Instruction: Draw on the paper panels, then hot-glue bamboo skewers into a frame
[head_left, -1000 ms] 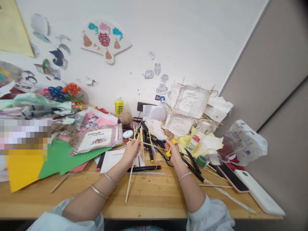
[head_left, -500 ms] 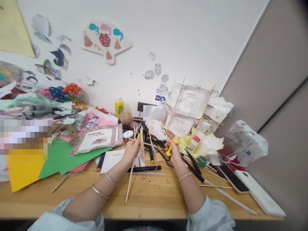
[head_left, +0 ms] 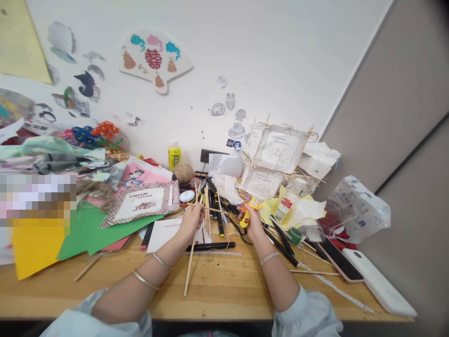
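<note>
My left hand (head_left: 192, 220) is closed around thin wooden sticks. One long stick (head_left: 191, 264) slants down from the hand toward the front of the table. A second stick (head_left: 214, 210) crosses it and points right, toward my other hand. In my right hand (head_left: 254, 223) is a yellow and orange hot glue gun (head_left: 247, 217), gripped by its handle, with its barrel angled up and left. A black cord (head_left: 242, 230) runs beside it. Behind the left hand lie loose wooden sticks (head_left: 207, 220) and several black markers (head_left: 220, 224).
A twine ball (head_left: 184, 173) and a yellow-green bottle (head_left: 174, 155) stand by the wall. Stick-framed panels (head_left: 280, 149) lean at the back right. To the left are a patterned panel (head_left: 145, 202) and green paper (head_left: 119, 234). Phones (head_left: 342, 259) lie at the right.
My right hand has turned the glue gun slightly and shifted it a little. The left hand and its sticks have barely moved.
</note>
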The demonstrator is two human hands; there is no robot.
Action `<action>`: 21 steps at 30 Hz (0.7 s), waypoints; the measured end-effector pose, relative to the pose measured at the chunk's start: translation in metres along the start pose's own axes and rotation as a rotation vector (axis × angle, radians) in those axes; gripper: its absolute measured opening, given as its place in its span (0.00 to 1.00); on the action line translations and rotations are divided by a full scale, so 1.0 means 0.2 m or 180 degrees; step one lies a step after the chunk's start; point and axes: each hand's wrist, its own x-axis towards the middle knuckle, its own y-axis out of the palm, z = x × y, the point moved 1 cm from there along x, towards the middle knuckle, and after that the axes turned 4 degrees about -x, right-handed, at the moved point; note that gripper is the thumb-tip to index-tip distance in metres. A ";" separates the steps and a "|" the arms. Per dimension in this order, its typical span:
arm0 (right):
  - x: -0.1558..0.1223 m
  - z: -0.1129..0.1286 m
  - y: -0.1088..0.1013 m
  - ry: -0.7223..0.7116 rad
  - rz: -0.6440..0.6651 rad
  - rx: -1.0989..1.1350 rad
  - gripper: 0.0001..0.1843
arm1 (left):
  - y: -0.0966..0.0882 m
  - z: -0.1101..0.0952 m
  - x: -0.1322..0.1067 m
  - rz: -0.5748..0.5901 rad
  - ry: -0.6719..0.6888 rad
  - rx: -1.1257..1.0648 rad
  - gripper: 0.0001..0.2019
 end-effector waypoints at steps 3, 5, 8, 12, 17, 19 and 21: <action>0.00 0.00 0.00 -0.0002 0.0057 -0.0006 0.14 | 0.00 0.00 0.00 0.0004 0.0038 0.0021 0.10; 0.00 0.00 0.00 -0.0025 0.0075 -0.0023 0.14 | 0.00 0.00 0.00 0.0012 0.0040 0.0048 0.10; 0.00 0.00 0.00 -0.0069 0.0076 -0.0038 0.13 | 0.00 0.00 0.00 0.0023 0.0018 0.0110 0.09; 0.00 0.00 0.00 -0.0093 0.0066 -0.0079 0.13 | 0.00 0.00 0.00 0.0063 0.0054 0.0181 0.09; 0.01 -0.01 -0.01 -0.0111 0.0094 -0.0142 0.14 | 0.00 -0.01 -0.01 0.0072 0.0084 0.0264 0.10; 0.01 -0.01 -0.01 -0.0121 0.0100 -0.0199 0.15 | 0.00 -0.01 -0.01 0.0078 0.0084 0.0287 0.10; 0.01 -0.01 -0.01 -0.0126 0.0085 -0.0269 0.16 | 0.00 -0.01 -0.01 0.0085 0.0084 0.0310 0.11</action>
